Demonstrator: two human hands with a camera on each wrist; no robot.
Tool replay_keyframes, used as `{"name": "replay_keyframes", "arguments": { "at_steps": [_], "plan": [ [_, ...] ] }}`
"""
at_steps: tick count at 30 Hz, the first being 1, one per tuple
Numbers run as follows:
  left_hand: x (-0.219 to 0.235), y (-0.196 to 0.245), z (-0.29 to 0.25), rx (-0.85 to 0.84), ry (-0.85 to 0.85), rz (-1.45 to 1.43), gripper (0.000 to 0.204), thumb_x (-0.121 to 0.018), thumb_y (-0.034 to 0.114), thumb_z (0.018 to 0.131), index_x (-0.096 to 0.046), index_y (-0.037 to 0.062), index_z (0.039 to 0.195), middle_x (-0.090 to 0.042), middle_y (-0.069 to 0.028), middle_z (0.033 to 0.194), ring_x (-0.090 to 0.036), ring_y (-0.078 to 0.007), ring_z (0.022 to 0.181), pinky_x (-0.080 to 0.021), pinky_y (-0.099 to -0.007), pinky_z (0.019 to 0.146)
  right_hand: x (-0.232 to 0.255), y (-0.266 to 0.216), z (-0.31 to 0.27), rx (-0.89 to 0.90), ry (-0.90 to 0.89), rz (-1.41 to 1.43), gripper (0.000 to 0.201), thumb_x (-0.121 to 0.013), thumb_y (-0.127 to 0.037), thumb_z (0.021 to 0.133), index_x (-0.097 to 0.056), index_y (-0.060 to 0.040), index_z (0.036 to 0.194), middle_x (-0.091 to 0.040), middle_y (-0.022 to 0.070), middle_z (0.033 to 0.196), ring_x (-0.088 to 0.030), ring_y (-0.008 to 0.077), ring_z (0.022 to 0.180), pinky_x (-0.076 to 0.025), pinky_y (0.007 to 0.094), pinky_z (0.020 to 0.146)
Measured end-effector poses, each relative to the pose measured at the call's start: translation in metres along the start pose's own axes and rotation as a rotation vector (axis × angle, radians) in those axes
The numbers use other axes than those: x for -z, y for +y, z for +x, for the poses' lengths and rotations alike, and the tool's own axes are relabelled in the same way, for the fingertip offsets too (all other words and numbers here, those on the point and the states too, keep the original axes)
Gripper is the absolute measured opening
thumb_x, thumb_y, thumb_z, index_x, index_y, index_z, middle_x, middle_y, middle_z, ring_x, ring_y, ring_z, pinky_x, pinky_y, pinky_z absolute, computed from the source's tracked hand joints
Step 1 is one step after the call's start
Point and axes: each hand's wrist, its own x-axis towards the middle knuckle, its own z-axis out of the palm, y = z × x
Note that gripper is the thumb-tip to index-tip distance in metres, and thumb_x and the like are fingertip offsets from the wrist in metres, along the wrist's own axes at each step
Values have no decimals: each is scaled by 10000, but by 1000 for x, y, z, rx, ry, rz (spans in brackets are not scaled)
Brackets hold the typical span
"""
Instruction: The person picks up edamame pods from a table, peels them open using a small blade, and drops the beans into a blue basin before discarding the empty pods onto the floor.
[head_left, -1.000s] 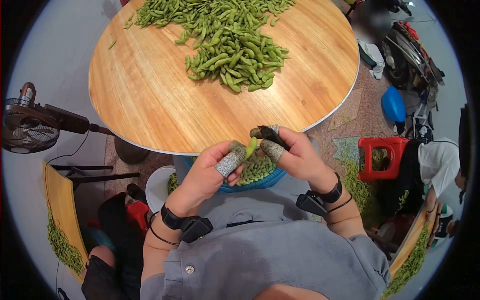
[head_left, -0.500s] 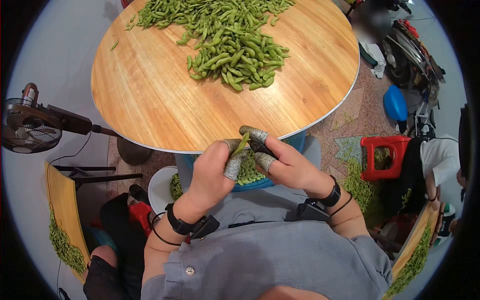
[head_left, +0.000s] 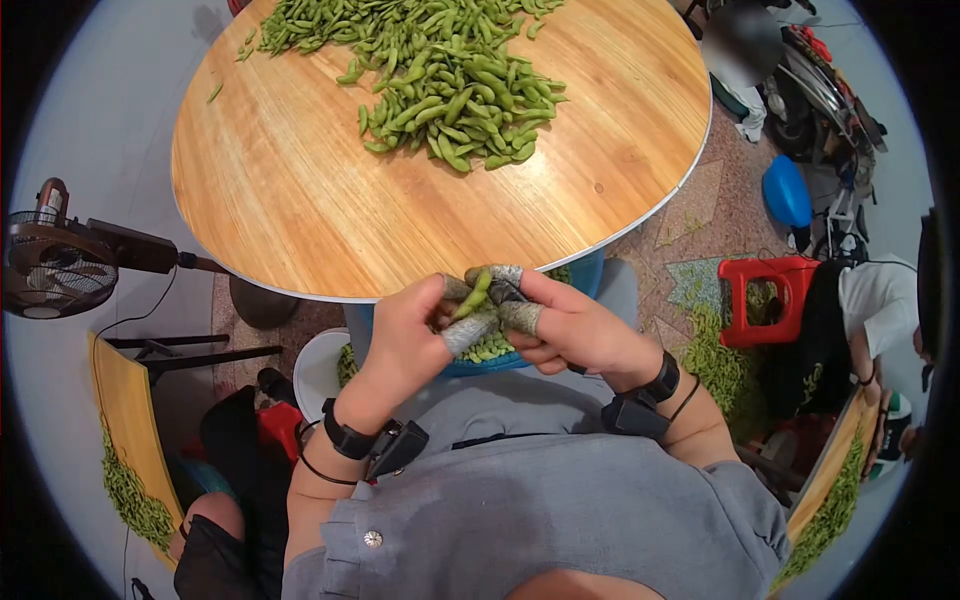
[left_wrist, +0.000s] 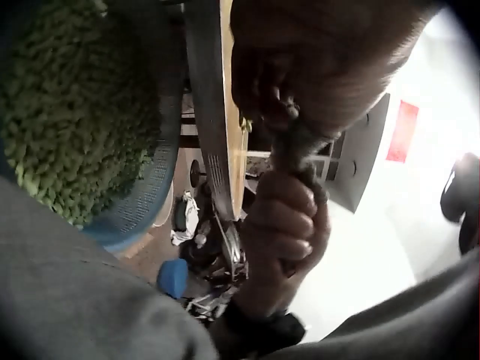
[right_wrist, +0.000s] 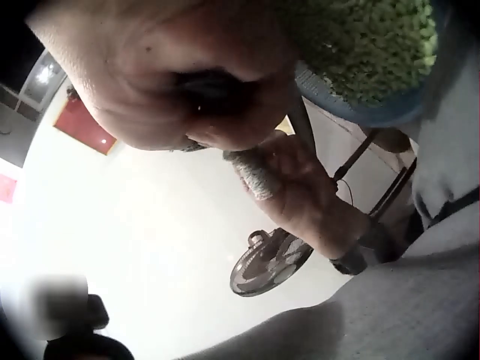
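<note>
My left hand (head_left: 405,325) pinches one green soybean pod (head_left: 477,292) between thumb and forefinger, both wrapped in grey tape. Up against it, my right hand (head_left: 580,330) has its fingers curled round a small black tool (head_left: 508,292); I cannot tell its kind, as the fingers cover most of it. Tape also wraps the right thumb and forefinger. Beneath the hands sits a blue plastic basket (left_wrist: 135,221) holding many shelled green beans (left_wrist: 67,112). Beyond them, a heap of pods (head_left: 460,105) lies on the round wooden table (head_left: 290,220).
The table's near edge runs just past the hands. A white bucket (head_left: 318,365) stands at the left, near a fan (head_left: 60,260). On the right are a red stool (head_left: 765,300), pods scattered on the floor (head_left: 715,365) and a seated person in white (head_left: 870,305).
The hands parted slightly, then closed together again, so the right fingertips now meet the pod. The pod has tilted and shifted left in the left fingers.
</note>
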Motion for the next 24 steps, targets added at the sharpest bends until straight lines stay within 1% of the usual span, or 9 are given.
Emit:
{"name": "replay_keyframes", "arguments": {
  "at_steps": [1,5,7,8,10,14,16,17,24],
  "plan": [
    [-2,-3,0,-296,92,510,178,-628,129,862,-582,-11,961,-599,-18,711,-546,-87,575,-459,-256,523,-3,0,-1,-12,55,-120,416,-346,-89,921,-394,-197,1320,-347,-70,666,-276,20,518,-258,178,453],
    [-5,-1,2,-474,139,661,141,-602,123,870,-578,-10,912,-581,-2,686,-549,-81,585,-459,-263,524,2,5,-1,35,96,-131,398,-346,-101,920,-396,-189,1305,-362,-68,685,-288,24,532,-276,184,466],
    [-5,7,-4,188,-89,-137,123,-531,106,906,-573,-8,894,-581,-10,703,-544,-87,583,-460,-261,526,9,10,-3,40,37,-87,422,-337,-83,907,-386,-181,1315,-372,-67,696,-284,26,537,-275,184,463],
    [-5,5,-5,190,-90,-135,123,-531,106,906,-573,-8,894,-581,-10,703,-544,-87,583,-460,-261,526,14,13,-6,41,36,-84,422,-337,-83,907,-386,-181,1315,-372,-67,696,-284,26,537,-275,184,463],
    [-3,-4,-7,398,-239,-760,143,-453,72,926,-572,-5,906,-587,-20,738,-540,-87,582,-463,-248,536,21,18,-10,34,-51,27,369,-393,-101,920,-431,-161,1283,-414,-70,719,-323,21,555,-283,174,471],
    [-14,-15,-13,300,-297,-536,149,-422,30,918,-563,-9,947,-593,-36,782,-538,-94,578,-474,-248,553,26,28,-4,201,172,-313,326,-529,-134,887,-497,-104,1210,-487,-7,723,-430,92,552,-358,224,479],
    [-21,-8,-15,282,-386,-323,130,-425,6,904,-544,-13,953,-578,-37,770,-550,-106,590,-484,-257,564,22,29,-1,625,520,-1136,328,-652,-180,808,-545,-39,1085,-550,97,756,-544,238,623,-441,312,542],
    [-23,-8,-17,304,-427,-357,112,-419,-12,891,-520,-18,939,-574,-44,773,-567,-119,601,-489,-264,566,27,33,3,666,470,-1240,317,-685,-188,747,-542,-9,966,-550,173,794,-567,355,725,-473,395,614],
    [-11,-22,-34,417,-448,-273,94,-425,-25,850,-510,-11,888,-577,-53,756,-577,-123,572,-481,-271,542,23,54,16,620,335,-1429,302,-723,-209,699,-542,-27,858,-571,166,786,-586,362,734,-486,425,627]
  ]
}}
